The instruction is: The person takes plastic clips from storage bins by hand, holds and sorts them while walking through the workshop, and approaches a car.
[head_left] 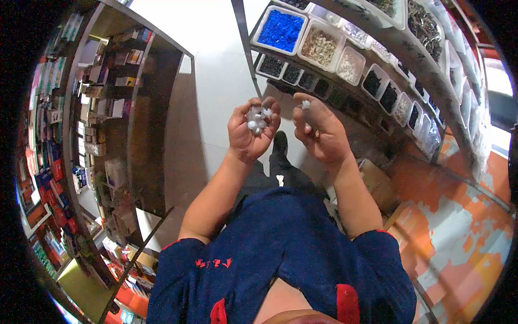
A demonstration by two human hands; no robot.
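In the head view my left hand [245, 141] is cupped palm up, its fingers curled around a small heap of white plastic clips [258, 120]. Some of them have rounded heads. To the right, my right hand [328, 134] pinches a single white plastic clip [306, 105] between thumb and index finger, while its other fingers curl in. A gap separates the two hands, and both are held in front of my body above the floor. The fine shape of the clips is too small to make out.
A shelf rack at the upper right carries a tub of blue pieces [280, 31], a tub of beige pieces [319, 47], a tub of white pieces [350, 66] and several bins of black parts. Tall shelves [129, 108] with boxes stand left. A cardboard box [376, 183] sits low at the right.
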